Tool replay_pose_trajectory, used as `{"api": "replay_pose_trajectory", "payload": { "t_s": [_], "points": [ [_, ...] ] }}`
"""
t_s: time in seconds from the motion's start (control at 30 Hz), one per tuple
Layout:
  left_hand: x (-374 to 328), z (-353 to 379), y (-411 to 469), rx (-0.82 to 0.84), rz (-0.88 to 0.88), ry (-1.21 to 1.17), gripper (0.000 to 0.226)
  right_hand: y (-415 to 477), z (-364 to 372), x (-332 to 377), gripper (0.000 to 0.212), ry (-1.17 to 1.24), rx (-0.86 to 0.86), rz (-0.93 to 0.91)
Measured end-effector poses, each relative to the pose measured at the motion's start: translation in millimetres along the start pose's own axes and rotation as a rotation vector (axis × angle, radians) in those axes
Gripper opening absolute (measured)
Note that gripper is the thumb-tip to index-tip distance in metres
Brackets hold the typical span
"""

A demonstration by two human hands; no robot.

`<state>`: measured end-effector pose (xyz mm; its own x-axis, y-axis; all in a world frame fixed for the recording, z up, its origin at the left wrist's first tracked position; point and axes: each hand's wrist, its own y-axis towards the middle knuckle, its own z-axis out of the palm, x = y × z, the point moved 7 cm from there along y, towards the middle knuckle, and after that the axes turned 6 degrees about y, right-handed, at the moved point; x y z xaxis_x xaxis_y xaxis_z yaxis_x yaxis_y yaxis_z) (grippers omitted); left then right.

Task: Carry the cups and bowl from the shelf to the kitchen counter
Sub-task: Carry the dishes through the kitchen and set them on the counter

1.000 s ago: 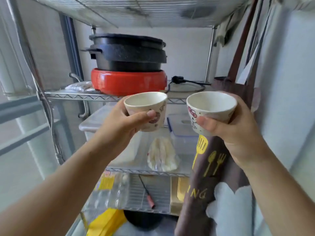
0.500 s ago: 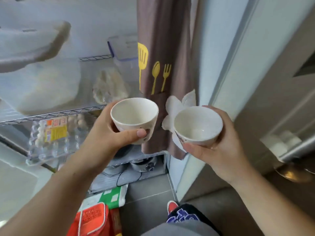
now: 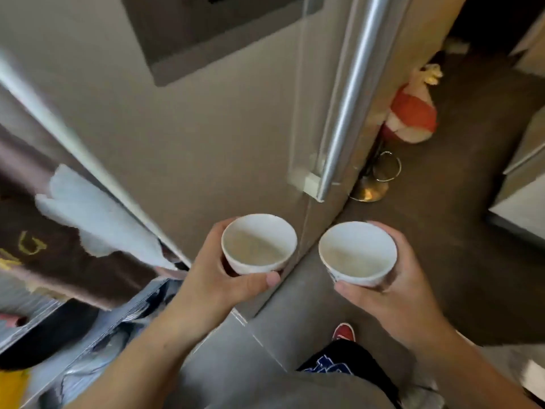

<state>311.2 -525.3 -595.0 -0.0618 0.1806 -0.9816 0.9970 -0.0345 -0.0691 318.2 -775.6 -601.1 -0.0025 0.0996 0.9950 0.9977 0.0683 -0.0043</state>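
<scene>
I hold two small white cups, both upright and empty, at chest height. My left hand (image 3: 218, 281) is wrapped around the left cup (image 3: 259, 244), thumb across its front. My right hand (image 3: 392, 287) cups the right cup (image 3: 357, 253) from below and behind; a blue print shows on its side. The two cups are apart, side by side. The shelf, the bowl and the kitchen counter are out of view.
A tall beige fridge (image 3: 206, 128) with a long metal handle (image 3: 345, 113) stands straight ahead. A brown apron (image 3: 59, 246) hangs at the left. On the dark floor lie a red-and-white bag (image 3: 411, 116) and a brass stand (image 3: 371, 184). Cabinets (image 3: 522, 184) are at the right.
My view has swung right, away from the wire shelf, past the apron and onto the fridge and floor. Both hands keep their cups and have dropped lower.
</scene>
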Motion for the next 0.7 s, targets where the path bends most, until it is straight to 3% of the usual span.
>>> {"api": "replay_pose_trajectory", "payload": {
  "t_s": [0.4,0.7],
  "points": [
    [-13.9,286.9,176.2,0.31,0.041,0.182,0.078,14.6,-284.8,-80.4,0.083,-0.083,-0.456,0.165],
    [-28.1,386.4,250.9,0.429,0.061,0.264,0.07,35.5,-392.2,-121.1,0.083,-0.068,-0.604,0.255]
  ]
}}
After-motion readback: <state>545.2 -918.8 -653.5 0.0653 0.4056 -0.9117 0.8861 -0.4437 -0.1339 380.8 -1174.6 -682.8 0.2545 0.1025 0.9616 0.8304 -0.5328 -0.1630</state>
